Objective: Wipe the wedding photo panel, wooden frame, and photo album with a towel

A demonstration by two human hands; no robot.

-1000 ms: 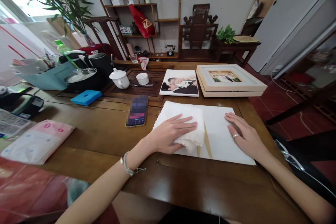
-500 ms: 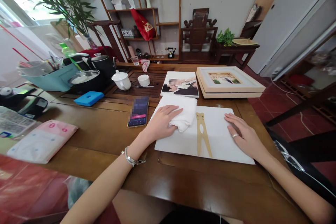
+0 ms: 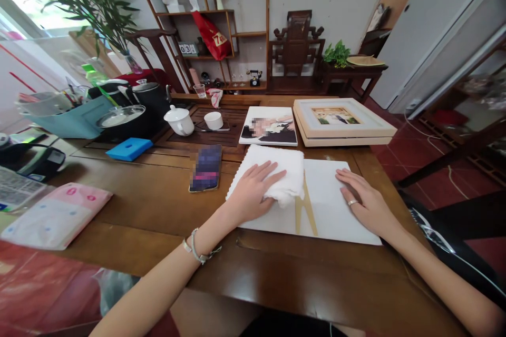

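My left hand (image 3: 255, 192) lies with fingers stretched out on top of a folded white cloth (image 3: 282, 160), pressing it against a flat white board (image 3: 330, 179). Near the board's right edge rests my right hand (image 3: 364, 201), a ring on one finger, fingers spread flat on the surface. Between the hands, a gold-coloured, two-legged flat metal piece (image 3: 304, 216) shows on the board. The cloth covers its upper end. Just behind the cloth is a white-edged photo panel (image 3: 269, 126).
Stacked pale frames (image 3: 343, 121) stand at the back right. To the left lie a phone (image 3: 205, 168), a blue block (image 3: 129, 149) and a pink-and-white packet (image 3: 57, 216). A lidded white teapot (image 3: 179, 120) and a white cup (image 3: 214, 120) sit on the dark tea tray.
My left hand and the cloth have slid right across the board, covering the upper part of the gold-coloured piece. My right hand stays at the board's right side. The phone screen has dimmed.
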